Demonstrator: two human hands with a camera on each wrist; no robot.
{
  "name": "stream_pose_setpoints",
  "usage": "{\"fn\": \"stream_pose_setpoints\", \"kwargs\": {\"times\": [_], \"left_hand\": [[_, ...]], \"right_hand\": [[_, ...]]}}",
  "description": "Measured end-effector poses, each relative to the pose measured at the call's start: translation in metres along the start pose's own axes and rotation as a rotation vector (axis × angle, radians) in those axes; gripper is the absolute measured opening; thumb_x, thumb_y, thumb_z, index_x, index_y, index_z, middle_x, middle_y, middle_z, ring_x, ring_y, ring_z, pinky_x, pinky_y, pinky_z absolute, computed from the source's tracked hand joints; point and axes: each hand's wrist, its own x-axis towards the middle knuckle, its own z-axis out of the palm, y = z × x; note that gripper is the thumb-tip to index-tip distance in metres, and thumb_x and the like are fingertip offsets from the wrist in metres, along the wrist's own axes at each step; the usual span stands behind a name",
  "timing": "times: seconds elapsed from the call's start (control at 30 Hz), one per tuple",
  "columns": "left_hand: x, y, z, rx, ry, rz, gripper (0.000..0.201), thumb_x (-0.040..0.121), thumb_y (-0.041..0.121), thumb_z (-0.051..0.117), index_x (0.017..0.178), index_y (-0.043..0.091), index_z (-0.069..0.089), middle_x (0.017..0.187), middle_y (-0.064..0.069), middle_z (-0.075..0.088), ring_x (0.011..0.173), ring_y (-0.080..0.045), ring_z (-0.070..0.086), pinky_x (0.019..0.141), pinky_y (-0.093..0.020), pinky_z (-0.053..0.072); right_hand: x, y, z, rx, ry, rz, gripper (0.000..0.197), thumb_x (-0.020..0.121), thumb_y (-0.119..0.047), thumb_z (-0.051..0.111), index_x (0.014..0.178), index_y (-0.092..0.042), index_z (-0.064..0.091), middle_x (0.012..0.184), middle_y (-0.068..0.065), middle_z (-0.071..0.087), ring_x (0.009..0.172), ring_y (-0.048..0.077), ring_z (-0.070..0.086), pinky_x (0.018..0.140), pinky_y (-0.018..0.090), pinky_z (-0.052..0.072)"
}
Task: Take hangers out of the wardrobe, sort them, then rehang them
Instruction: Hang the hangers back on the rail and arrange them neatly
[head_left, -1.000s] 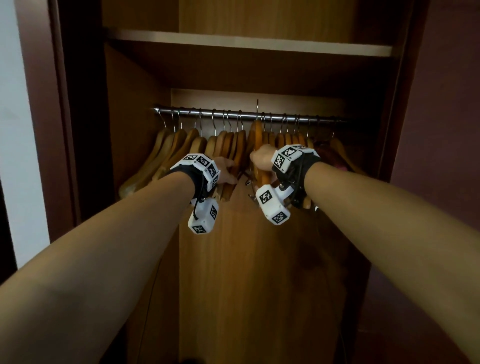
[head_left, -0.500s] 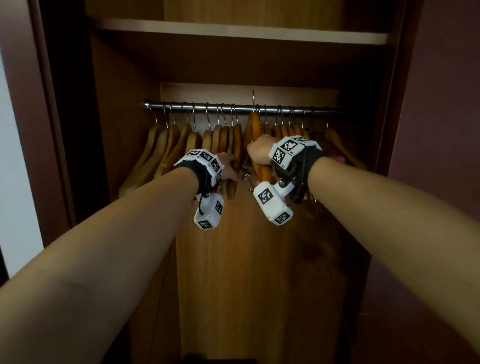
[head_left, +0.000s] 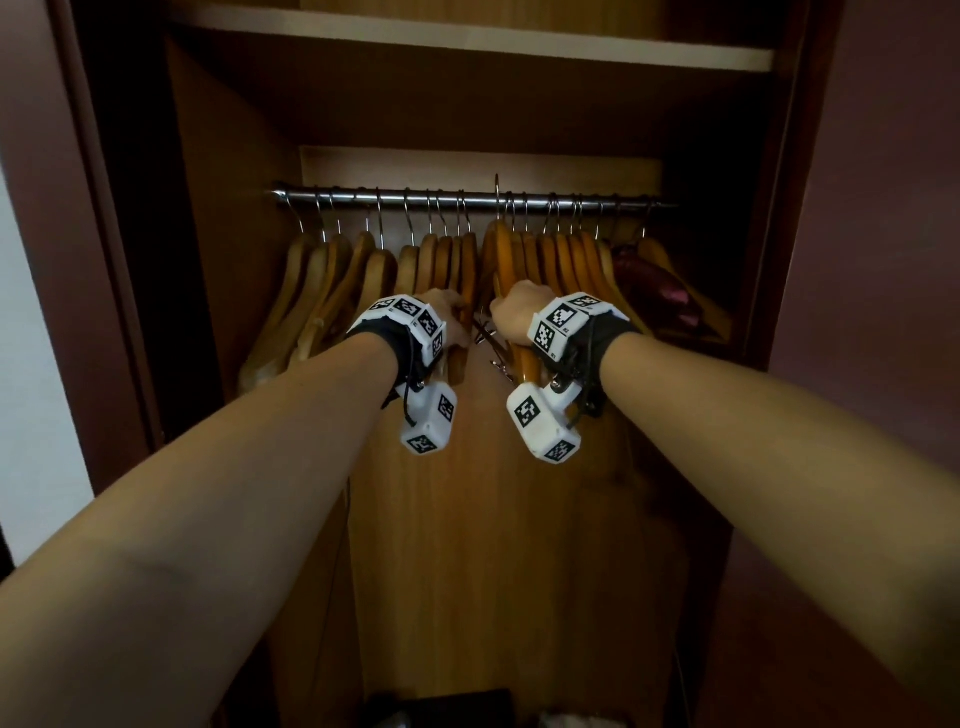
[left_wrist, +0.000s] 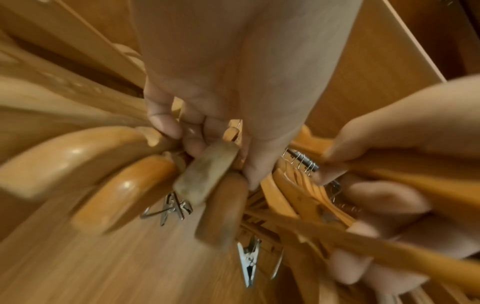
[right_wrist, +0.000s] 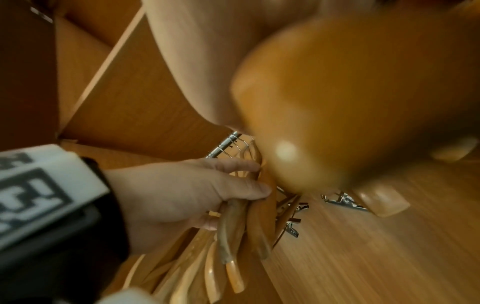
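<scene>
Inside the open wardrobe (head_left: 218, 208), a row of wooden hangers (head_left: 566, 260) hangs by wire hooks from a metal rail (head_left: 363, 196) under a shelf (head_left: 467, 41). Both arms reach in at the middle of the row. The left hand (head_left: 447, 317) is at the hangers left of the gap; the left wrist view shows its fingers (left_wrist: 166, 121) curled round the ends of several hanger arms, so its grip is closed on that bunch. The right hand (head_left: 514, 312) is just beside it, on the other side of the gap, and its grip is wrapped round a bundle of hanger arms, as the neighbouring hand's camera shows (left_wrist: 389, 195). One hook (head_left: 497, 192) in the right group stands higher than the rail, above the others. Metal clips (left_wrist: 249, 261) dangle from some hangers below the hands. At the right end of the rail hangs a hanger with a dark purple padded cover (head_left: 654, 291). Each wrist carries a white camera block with black-and-white markers (head_left: 543, 421).
</scene>
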Motion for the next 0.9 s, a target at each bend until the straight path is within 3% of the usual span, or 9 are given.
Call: {"fn": "stream_pose_setpoints", "kwargs": {"times": [0.07, 0.17, 0.23, 0.37, 0.47, 0.6, 0.73, 0.83, 0.9], "left_hand": [[-0.003, -0.006, 0.004, 0.01, 0.034, 0.004, 0.066, 0.084, 0.03, 0.069, 0.144, 0.03, 0.041, 0.138, -0.005, 0.053, 0.115, -0.028, 0.057, 0.091, -0.031, 0.048], [-0.011, -0.01, 0.007, 0.008, 0.066, 0.005, 0.065, 0.082, 0.033, 0.068, 0.142, 0.033, 0.044, 0.135, -0.005, 0.056, 0.111, -0.027, 0.059, 0.094, -0.035, 0.05], [-0.018, -0.011, 0.007, 0.001, 0.076, 0.0, 0.064, 0.08, 0.032, 0.068, 0.141, 0.033, 0.045, 0.133, -0.005, 0.057, 0.11, -0.027, 0.06, 0.095, -0.037, 0.05], [-0.032, -0.011, 0.003, -0.04, 0.055, -0.004, 0.063, 0.081, 0.032, 0.068, 0.141, 0.03, 0.047, 0.134, -0.006, 0.057, 0.112, -0.029, 0.059, 0.098, -0.038, 0.049], [-0.042, -0.007, -0.003, -0.058, 0.022, -0.002, 0.068, 0.077, 0.023, 0.075, 0.14, 0.027, 0.049, 0.132, -0.006, 0.058, 0.113, -0.028, 0.058, 0.098, -0.039, 0.049], [-0.05, -0.006, -0.008, -0.092, -0.031, 0.017, 0.075, 0.071, 0.023, 0.081, 0.14, 0.027, 0.05, 0.129, -0.003, 0.06, 0.114, -0.025, 0.058, 0.095, -0.033, 0.049], [-0.055, -0.005, -0.016, -0.134, -0.054, 0.079, 0.056, 0.079, 0.021, 0.073, 0.132, 0.018, 0.058, 0.1, -0.005, 0.071, 0.093, -0.022, 0.067, 0.087, -0.036, 0.055], [-0.054, -0.005, -0.023, -0.09, -0.028, 0.131, 0.041, 0.082, 0.025, 0.07, 0.123, 0.019, 0.064, 0.116, -0.003, 0.066, 0.105, -0.023, 0.061, 0.095, -0.035, 0.051], [-0.052, -0.006, -0.026, -0.065, -0.026, 0.152, 0.042, 0.085, 0.028, 0.068, 0.126, 0.021, 0.062, 0.123, -0.001, 0.062, 0.112, -0.022, 0.057, 0.095, -0.031, 0.046]], "right_hand": [[-0.01, -0.003, -0.002, 0.023, 0.013, 0.017, 0.033, 0.102, -0.025, 0.04, 0.117, -0.002, 0.058, 0.087, 0.007, 0.056, 0.086, 0.025, 0.058, 0.07, 0.031, 0.041], [-0.025, -0.001, -0.007, 0.01, 0.006, 0.02, 0.035, 0.103, -0.024, 0.038, 0.124, -0.001, 0.054, 0.116, 0.014, 0.06, 0.103, 0.027, 0.061, 0.072, 0.031, 0.039], [-0.036, -0.002, -0.013, -0.005, 0.013, 0.013, 0.035, 0.103, -0.025, 0.038, 0.124, -0.001, 0.054, 0.121, 0.014, 0.06, 0.103, 0.027, 0.061, 0.069, 0.029, 0.039], [-0.05, -0.001, -0.016, 0.039, -0.02, 0.062, 0.034, 0.103, -0.028, 0.04, 0.117, -0.002, 0.057, 0.093, 0.012, 0.061, 0.063, 0.021, 0.052, 0.049, 0.028, 0.04], [-0.055, -0.003, -0.016, 0.058, -0.02, 0.103, 0.034, 0.102, -0.031, 0.042, 0.116, -0.003, 0.056, 0.089, 0.014, 0.063, 0.059, 0.023, 0.053, 0.056, 0.031, 0.049], [-0.06, -0.008, -0.017, -0.011, 0.002, 0.095, 0.035, 0.103, -0.029, 0.041, 0.115, -0.002, 0.058, 0.074, 0.008, 0.054, 0.06, 0.021, 0.048, 0.047, 0.028, 0.03], [-0.052, -0.013, -0.015, 0.004, 0.004, 0.092, 0.028, 0.102, -0.03, 0.041, 0.101, -0.006, 0.057, 0.076, 0.009, 0.055, 0.06, 0.02, 0.049, 0.049, 0.027, 0.033], [-0.04, -0.013, -0.009, 0.05, 0.012, 0.073, 0.024, 0.1, -0.026, 0.044, 0.098, -0.005, 0.056, 0.089, 0.012, 0.058, 0.073, 0.024, 0.056, 0.063, 0.03, 0.042], [-0.031, -0.013, -0.005, 0.056, 0.014, 0.066, 0.023, 0.099, -0.024, 0.045, 0.094, -0.005, 0.055, 0.085, 0.011, 0.057, 0.069, 0.023, 0.054, 0.067, 0.031, 0.043]]}}
